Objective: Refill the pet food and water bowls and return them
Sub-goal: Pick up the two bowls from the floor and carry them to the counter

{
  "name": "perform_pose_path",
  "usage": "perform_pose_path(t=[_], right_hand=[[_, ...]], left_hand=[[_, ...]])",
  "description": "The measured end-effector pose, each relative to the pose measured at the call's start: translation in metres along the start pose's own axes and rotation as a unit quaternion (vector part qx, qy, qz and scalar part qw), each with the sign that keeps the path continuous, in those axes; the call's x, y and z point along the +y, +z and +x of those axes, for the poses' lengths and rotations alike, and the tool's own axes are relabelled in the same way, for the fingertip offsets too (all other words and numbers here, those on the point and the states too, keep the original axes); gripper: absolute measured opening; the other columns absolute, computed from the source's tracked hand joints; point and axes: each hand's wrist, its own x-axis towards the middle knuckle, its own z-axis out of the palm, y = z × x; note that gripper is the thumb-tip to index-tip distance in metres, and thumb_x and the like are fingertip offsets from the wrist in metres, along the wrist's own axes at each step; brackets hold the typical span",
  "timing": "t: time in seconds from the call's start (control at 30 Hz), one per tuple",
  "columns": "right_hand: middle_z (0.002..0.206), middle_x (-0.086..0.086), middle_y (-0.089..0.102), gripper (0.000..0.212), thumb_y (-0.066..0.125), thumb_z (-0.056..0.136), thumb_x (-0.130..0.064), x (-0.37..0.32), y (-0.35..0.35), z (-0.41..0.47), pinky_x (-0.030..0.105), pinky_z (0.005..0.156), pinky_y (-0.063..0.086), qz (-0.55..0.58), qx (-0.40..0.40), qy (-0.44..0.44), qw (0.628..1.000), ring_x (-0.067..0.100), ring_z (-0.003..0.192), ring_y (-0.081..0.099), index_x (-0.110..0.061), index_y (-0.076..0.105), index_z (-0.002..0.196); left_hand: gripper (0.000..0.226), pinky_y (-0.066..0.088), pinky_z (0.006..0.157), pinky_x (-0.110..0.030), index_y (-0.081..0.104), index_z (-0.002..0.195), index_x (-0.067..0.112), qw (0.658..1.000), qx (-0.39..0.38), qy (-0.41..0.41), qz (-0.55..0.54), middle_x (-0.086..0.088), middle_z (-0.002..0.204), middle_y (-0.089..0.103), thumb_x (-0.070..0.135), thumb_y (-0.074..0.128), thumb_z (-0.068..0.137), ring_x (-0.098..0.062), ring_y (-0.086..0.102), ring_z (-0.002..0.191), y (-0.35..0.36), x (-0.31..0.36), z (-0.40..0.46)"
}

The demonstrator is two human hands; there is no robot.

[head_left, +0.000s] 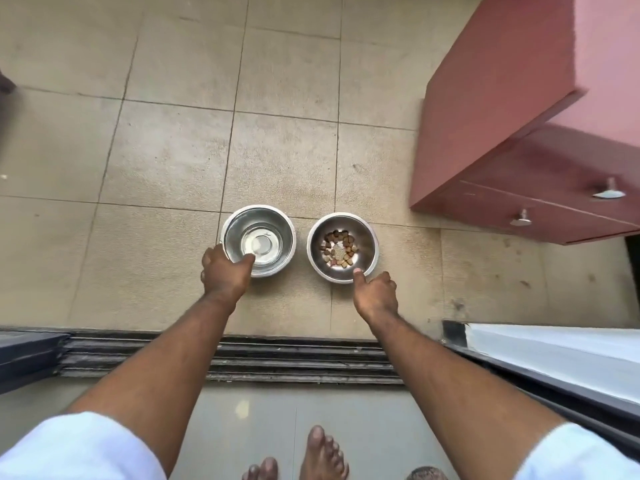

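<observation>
Two steel bowls stand side by side on the beige tiled floor. The water bowl (pixel 263 226) on the left holds clear water. My left hand (pixel 223 271) grips its near-left rim, thumb inside the bowl. The food bowl (pixel 367 244) on the right holds a small ring of brown kibble (pixel 339 249) on its bottom. My right hand (pixel 375 292) is at its near rim, thumb on the edge and fingers curled beneath, so the grip on it looks light.
A reddish-brown cabinet (pixel 502 133) with two metal knobs stands at the right, close to the food bowl. A sliding-door track (pixel 277 355) crosses the floor between me and the bowls. My bare feet (pixel 311 455) stand on glossy tile behind it.
</observation>
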Motion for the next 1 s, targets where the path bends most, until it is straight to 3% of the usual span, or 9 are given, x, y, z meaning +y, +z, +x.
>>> perform_pose_path(t=[0.2,0.33,0.5,0.57,0.63,0.8,0.87,0.93,1.0], right_hand=[[0.131,0.019,0.062,0.046,0.049,0.105,-0.036,0.002,0.045,0.059,0.051,0.084,0.061,0.1,0.017,0.067,0.993,0.038,0.101,0.07,-0.006,0.038,0.138],[0.114,0.008,0.062,0.043,0.048,0.105,-0.017,0.0,0.061,0.069,0.049,0.077,0.065,0.214,0.008,0.092,0.972,0.032,0.084,0.075,-0.016,0.03,0.144],[0.14,0.013,0.053,0.051,0.036,0.108,0.0,-0.01,0.067,0.064,0.045,0.078,0.066,0.34,0.002,0.107,0.934,0.019,0.066,0.063,-0.021,0.024,0.153],[0.144,0.016,0.051,0.058,0.033,0.106,0.006,-0.012,0.065,0.065,0.046,0.078,0.066,0.366,0.009,0.105,0.925,0.017,0.067,0.058,-0.021,0.022,0.156],[0.131,0.014,0.054,0.062,0.033,0.104,0.01,-0.012,0.063,0.066,0.049,0.079,0.065,0.378,0.016,0.106,0.92,0.019,0.066,0.061,-0.022,0.021,0.157],[0.117,0.009,0.06,0.053,0.042,0.102,0.007,-0.01,0.037,0.048,0.047,0.067,0.067,0.376,0.052,0.093,0.92,0.028,0.079,0.072,-0.02,0.033,0.147],[0.115,0.008,0.061,0.051,0.045,0.102,0.004,-0.011,0.015,0.033,0.049,0.068,0.067,0.372,0.06,0.084,0.923,0.024,0.071,0.072,-0.018,0.033,0.146],[0.115,0.009,0.065,0.052,0.049,0.101,0.001,-0.01,-0.005,0.012,0.05,0.072,0.066,0.357,0.069,0.077,0.929,0.029,0.08,0.073,-0.02,0.033,0.146],[0.099,0.004,0.062,0.053,0.051,0.102,0.0,-0.012,-0.035,-0.023,0.051,0.074,0.066,0.346,0.077,0.077,0.932,0.028,0.082,0.071,-0.02,0.033,0.148]], left_hand=[[0.057,0.06,0.087,-0.052,0.035,0.136,0.025,0.998,-0.032,-0.026,-0.037,-0.015,0.12,0.06,0.033,0.062,0.087,-0.039,0.069,0.096,0.024,-0.028,0.047],[0.051,0.063,0.077,-0.05,0.032,0.143,0.021,0.996,-0.035,-0.02,-0.082,-0.014,0.115,0.056,0.009,0.051,0.097,-0.035,0.07,0.087,0.029,-0.03,0.054],[0.057,0.062,0.075,-0.058,0.04,0.139,0.02,0.996,-0.023,-0.001,-0.083,-0.012,0.113,0.055,-0.005,0.044,0.087,-0.037,0.064,0.098,0.028,-0.031,0.064],[0.057,0.062,0.073,-0.06,0.042,0.135,0.017,0.996,-0.022,0.009,-0.086,-0.012,0.113,0.054,-0.008,0.045,0.084,-0.038,0.062,0.1,0.027,-0.03,0.066],[0.056,0.062,0.072,-0.059,0.043,0.132,0.015,0.996,-0.016,0.019,-0.085,-0.013,0.114,0.054,-0.009,0.046,0.082,-0.038,0.061,0.099,0.024,-0.027,0.062],[0.057,0.064,0.068,-0.053,0.047,0.136,0.016,0.99,-0.018,0.027,-0.139,-0.009,0.116,0.054,-0.012,0.047,0.086,-0.035,0.061,0.101,0.005,-0.007,0.035],[0.057,0.064,0.068,-0.054,0.048,0.135,0.016,0.988,-0.023,0.032,-0.15,-0.009,0.116,0.055,-0.011,0.051,0.086,-0.034,0.062,0.1,-0.006,0.01,0.018],[0.055,0.063,0.07,-0.055,0.049,0.134,0.015,0.987,-0.025,0.035,-0.153,-0.01,0.117,0.056,-0.011,0.051,0.086,-0.034,0.063,0.099,-0.021,0.028,-0.005],[0.053,0.063,0.07,-0.056,0.049,0.132,0.015,0.987,-0.032,0.029,-0.158,-0.011,0.119,0.055,-0.012,0.05,0.086,-0.035,0.062,0.099,-0.043,0.051,-0.038]])
